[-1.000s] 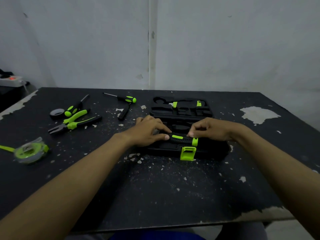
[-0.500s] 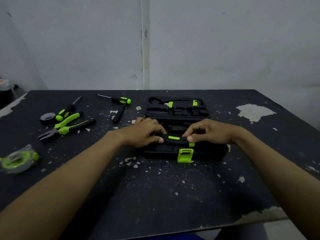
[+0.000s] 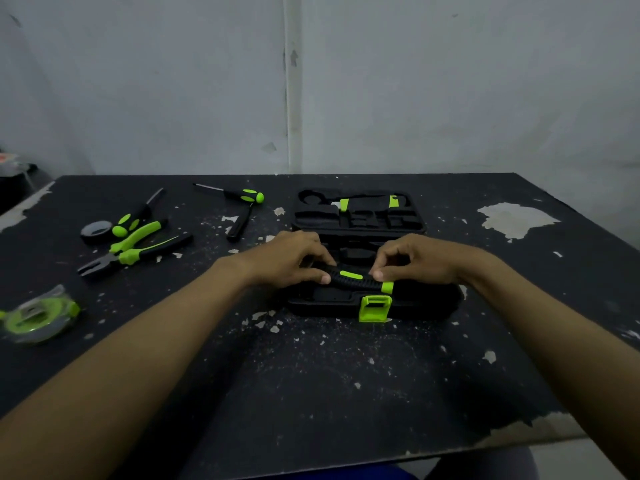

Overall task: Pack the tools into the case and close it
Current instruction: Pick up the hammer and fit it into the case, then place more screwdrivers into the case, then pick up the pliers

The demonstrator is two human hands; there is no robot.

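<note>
Both hands grasp a black ribbed tool handle with green accents [image 3: 351, 279], the left hand [image 3: 289, 259] on its left end, the right hand [image 3: 414, 259] near its green-capped right end. Its long axis runs left to right across the near half of the open black plastic case [image 3: 426, 299], just behind the green latch [image 3: 375, 308]. Seating it looks like a straight downward press. The pliers [image 3: 135, 252] and screwdrivers lie well apart, left on the surface [image 3: 346, 375].

The open case [image 3: 360, 237] is placed at the centre of the counter [image 3: 346, 375]. At the left edge of the frame a tape measure [image 3: 38, 317] is found; above it lie pliers [image 3: 135, 251] and a tape roll [image 3: 97, 231], with screwdrivers [image 3: 239, 197] between them and the case.
</note>
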